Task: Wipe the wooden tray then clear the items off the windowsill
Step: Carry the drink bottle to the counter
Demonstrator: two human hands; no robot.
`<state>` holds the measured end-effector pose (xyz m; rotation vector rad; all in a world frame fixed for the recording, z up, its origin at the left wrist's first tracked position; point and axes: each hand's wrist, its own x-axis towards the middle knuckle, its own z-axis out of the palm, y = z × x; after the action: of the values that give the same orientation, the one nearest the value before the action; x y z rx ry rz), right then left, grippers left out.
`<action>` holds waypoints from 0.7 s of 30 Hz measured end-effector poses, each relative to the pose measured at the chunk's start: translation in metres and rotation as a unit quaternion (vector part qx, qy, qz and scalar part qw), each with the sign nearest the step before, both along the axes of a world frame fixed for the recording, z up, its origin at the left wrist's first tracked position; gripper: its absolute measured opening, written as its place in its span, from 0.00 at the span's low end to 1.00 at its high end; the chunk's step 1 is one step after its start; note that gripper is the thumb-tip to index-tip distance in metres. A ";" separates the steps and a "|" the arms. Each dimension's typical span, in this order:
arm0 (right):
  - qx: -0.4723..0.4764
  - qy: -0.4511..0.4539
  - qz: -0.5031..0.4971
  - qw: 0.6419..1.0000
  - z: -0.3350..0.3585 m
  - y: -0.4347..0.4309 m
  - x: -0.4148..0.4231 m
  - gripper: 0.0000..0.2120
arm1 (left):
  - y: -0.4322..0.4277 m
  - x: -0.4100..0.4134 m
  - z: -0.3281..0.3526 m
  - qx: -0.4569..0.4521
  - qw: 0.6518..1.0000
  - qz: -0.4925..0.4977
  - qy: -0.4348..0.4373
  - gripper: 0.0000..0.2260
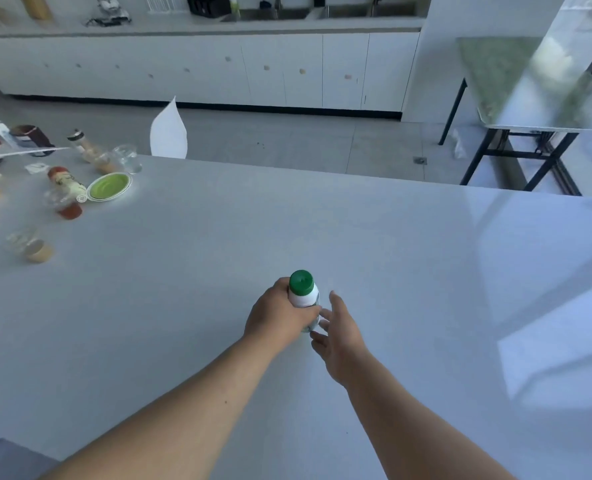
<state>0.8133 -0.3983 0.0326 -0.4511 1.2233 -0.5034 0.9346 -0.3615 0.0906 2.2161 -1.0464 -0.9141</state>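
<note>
1. Head view, centre: the left hand (280, 315) is wrapping around a white bottle (305, 299) with a green cap (301, 282), fingers closing over the bottle's middle. The bottle is standing upright on the pale grey table (391, 271), near the middle of the tabletop.
2. Head view, centre right: the right hand (339, 336) is hovering just beside the bottle with fingers spread and loose, gripping nothing. Its fingertips are lying close to the bottle's lower part; whether they are touching it cannot be told.
3. Head view, far left: a group of items is sitting on the table well apart from the hands. It includes a green plate (109, 186), a sauce bottle with a red cap (66, 183) lying on its side just beside the plate, a clear cup (128, 158), and a spice jar (81, 144).
4. Head view, back: a white chair back (168, 131) is showing beyond the table's far edge. White cabinets (197, 67) are running along the far wall.
5. Head view, upper right: a second table with black legs (516, 157) is standing near the window.
</note>
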 end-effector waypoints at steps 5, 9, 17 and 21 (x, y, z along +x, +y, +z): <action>-0.033 0.065 0.037 0.997 0.004 0.014 -0.013 0.30 | 0.014 0.007 -0.006 0.021 1.000 -0.013 0.015 0.45; -0.287 0.328 0.131 0.890 0.032 0.043 -0.069 0.34 | 0.044 0.010 0.029 -0.072 0.994 -0.010 -0.086 0.46; -0.384 0.616 0.102 0.680 0.139 0.167 -0.250 0.43 | 0.092 -0.128 0.120 -0.129 0.900 -0.343 -0.236 0.35; -0.342 0.676 0.037 0.652 0.173 0.254 -0.352 0.41 | 0.138 -0.244 0.132 -0.135 0.861 -0.447 -0.201 0.38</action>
<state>0.4616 -0.1443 0.2056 -1.7446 2.4187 -0.5312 0.6902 -0.2232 0.2227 1.6630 -2.3439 -0.5608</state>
